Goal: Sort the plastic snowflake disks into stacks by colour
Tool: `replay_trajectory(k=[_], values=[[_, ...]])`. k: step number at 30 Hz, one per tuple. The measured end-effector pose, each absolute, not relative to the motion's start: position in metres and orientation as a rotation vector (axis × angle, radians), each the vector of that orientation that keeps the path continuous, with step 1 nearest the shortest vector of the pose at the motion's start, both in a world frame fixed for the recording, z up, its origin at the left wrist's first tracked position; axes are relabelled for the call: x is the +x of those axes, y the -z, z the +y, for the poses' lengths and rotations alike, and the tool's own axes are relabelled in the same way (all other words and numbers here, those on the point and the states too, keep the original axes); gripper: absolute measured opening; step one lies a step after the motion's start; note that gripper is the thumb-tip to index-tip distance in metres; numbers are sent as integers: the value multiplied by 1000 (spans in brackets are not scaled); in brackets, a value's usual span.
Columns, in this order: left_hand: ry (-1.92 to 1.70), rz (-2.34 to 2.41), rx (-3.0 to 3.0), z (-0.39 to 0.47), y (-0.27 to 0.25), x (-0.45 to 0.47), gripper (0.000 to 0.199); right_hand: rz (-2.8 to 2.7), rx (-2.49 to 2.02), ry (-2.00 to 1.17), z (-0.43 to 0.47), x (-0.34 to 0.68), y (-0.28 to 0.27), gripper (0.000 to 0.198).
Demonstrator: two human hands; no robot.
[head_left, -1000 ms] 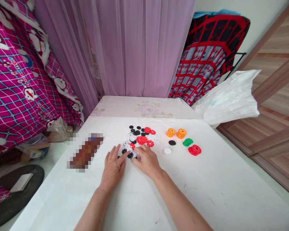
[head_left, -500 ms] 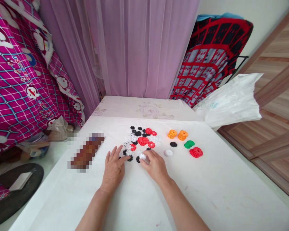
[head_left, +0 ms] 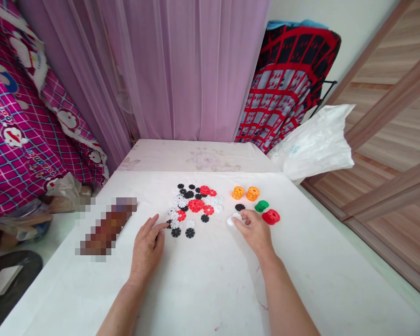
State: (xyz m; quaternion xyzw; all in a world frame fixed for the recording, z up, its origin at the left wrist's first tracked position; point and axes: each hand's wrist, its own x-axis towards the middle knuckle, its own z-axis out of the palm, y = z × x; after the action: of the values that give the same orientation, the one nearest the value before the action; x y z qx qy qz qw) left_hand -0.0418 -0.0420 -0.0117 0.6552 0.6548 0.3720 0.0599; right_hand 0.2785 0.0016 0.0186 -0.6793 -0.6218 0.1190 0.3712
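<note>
A: Against the earlier frame, we find the right hand (head_left: 257, 231) no longer at the mixed spread of discs (head_left: 196, 205) but over at the white stack (head_left: 230, 220); the left hand (head_left: 148, 245) sits slightly farther left.

B: Condition of the hands?

A: The left is loosely open, fingers apart, gripping nothing we can see, index fingertip at the spread's edge near a black disc (head_left: 176, 232). The right has thumb and fingertips nearly together at the white stack; we cannot tell whether they pinch a piece.

B: Where does the white stack lie?

A: On the table (head_left: 196, 289), right of the spread, just nearer us than the dark stack (head_left: 240, 207).

B: And handling?

A: We judge the pieces light, thin and fairly stiff, probably plastic (we have only their look to go by). They likely slide on one another, so a stack could skew if nudged. We recommend thumb and forefinger on opposite rims, pressing gently; the notched edges should give purchase.
</note>
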Motion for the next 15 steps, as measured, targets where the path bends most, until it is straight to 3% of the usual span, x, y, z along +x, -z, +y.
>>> replay_trajectory(k=[12,15], values=[[-1126,1983,1979,-43,10,-42,31,-1670,-1825,-330,-3,278,-20,29],[-1118,1982,1973,-43,9,-41,30,-1721,-1953,-346,-9,286,-23,13]])
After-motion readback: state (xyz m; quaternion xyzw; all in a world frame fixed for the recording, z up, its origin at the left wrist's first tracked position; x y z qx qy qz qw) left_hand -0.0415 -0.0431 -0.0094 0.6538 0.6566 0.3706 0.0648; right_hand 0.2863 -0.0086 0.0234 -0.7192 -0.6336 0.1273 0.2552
